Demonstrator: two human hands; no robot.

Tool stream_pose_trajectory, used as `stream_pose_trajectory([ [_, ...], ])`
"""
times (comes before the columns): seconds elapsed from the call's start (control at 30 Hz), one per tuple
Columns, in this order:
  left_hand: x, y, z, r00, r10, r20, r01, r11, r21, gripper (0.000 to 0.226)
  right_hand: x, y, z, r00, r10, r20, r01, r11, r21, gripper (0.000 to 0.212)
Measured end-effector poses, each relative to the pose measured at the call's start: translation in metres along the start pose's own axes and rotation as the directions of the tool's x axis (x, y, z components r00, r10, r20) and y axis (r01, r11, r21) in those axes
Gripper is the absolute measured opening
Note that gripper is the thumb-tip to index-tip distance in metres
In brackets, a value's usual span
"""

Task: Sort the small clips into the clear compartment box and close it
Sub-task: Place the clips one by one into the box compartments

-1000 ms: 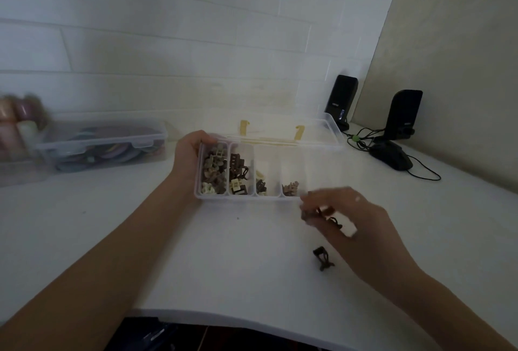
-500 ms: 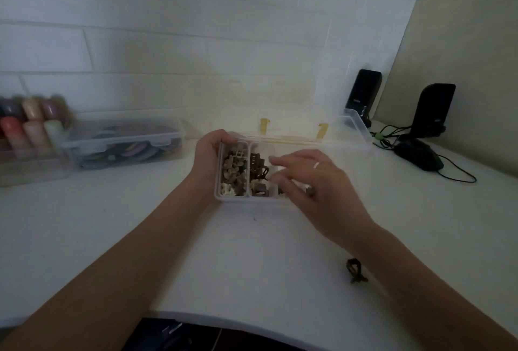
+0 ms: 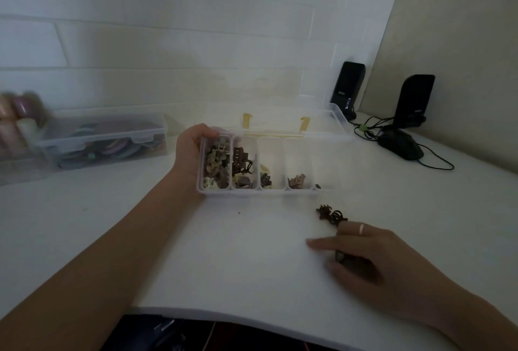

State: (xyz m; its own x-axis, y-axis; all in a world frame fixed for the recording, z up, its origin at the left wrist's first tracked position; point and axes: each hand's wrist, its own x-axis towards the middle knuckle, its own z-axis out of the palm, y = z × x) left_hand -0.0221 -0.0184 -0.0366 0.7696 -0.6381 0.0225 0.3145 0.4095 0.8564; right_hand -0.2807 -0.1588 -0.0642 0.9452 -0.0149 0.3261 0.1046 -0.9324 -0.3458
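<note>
- White table (image 3: 252, 252) against a pale wall; two speakers (image 3: 347, 87) far right.
- Left hand (image 3: 190, 151) grips the left end of the box (image 3: 269, 192), lid open.
- Right hand (image 3: 361, 261) rests near right, fingers curled on a dark clip (image 3: 339, 257).
- Loose clips (image 3: 329, 213) lie just beyond it.

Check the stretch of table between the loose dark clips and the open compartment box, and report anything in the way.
Nothing visible blocks it. The loose clips lie on bare white table just in front of the compartment box; its lid is folded back, compartments open on top.
</note>
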Motion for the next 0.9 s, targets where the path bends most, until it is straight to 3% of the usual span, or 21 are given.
stream_pose_trajectory([
  [0.17,0.001,-0.001,-0.003,1.0,0.013,-0.005,-0.013,1.0,0.007,0.015,0.006,-0.002,-0.003,0.989,0.122,-0.082,-0.107,0.981,0.161,0.034],
  [0.47,-0.003,0.0,0.0,1.0,0.021,0.011,-0.021,1.0,0.002,0.014,0.013,0.005,-0.007,0.96,0.279,-0.014,-0.234,0.831,0.504,0.018],
  [0.7,-0.003,0.0,0.0,1.0,0.005,0.03,-0.005,1.0,-0.005,0.018,0.012,0.01,-0.003,0.956,0.294,0.006,-0.25,0.799,0.546,0.011],
  [0.77,-0.003,0.0,0.0,0.999,-0.004,0.038,0.005,1.0,-0.01,0.019,0.013,0.007,-0.003,0.955,0.291,-0.054,-0.216,0.811,0.543,0.012],
  [0.9,-0.004,0.0,0.002,0.999,-0.006,0.042,0.007,1.0,-0.021,0.013,0.042,-0.018,-0.008,0.93,0.206,-0.303,-0.05,0.891,0.451,0.012],
])
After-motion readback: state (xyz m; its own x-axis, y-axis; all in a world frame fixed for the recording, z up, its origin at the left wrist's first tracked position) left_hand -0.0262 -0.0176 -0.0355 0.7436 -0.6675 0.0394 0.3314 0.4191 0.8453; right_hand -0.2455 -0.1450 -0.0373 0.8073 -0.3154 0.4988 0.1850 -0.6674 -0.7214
